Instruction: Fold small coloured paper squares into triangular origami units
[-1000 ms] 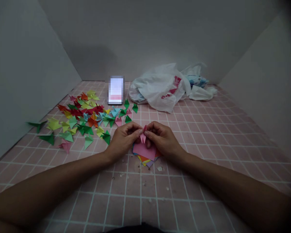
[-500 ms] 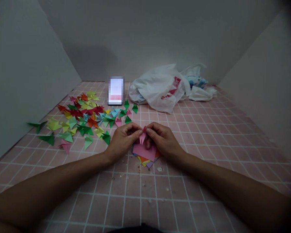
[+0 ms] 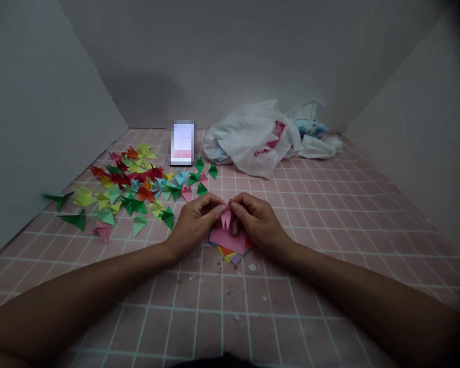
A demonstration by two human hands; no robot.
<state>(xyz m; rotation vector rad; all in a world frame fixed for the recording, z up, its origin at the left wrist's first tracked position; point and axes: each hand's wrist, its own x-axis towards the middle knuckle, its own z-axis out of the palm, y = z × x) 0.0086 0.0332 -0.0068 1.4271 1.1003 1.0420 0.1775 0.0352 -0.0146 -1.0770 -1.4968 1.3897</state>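
A small folded pink paper piece is pinched between the fingertips of both my hands, just above the pink tiled floor. My left hand grips its left side with curled fingers. On the other side, my right hand grips it the same way. Under my hands lies a small stack of coloured paper squares with a pink sheet on top. Part of the folded piece is hidden by my fingers.
Several folded paper shapes in green, red, yellow, blue and pink are scattered at the left. A phone stands near the back wall. White plastic bags lie at the back right. Grey walls close in on three sides.
Both hands have stayed in place over the stack. The fingertips have shifted slightly on the pink folded piece, which has turned a little.
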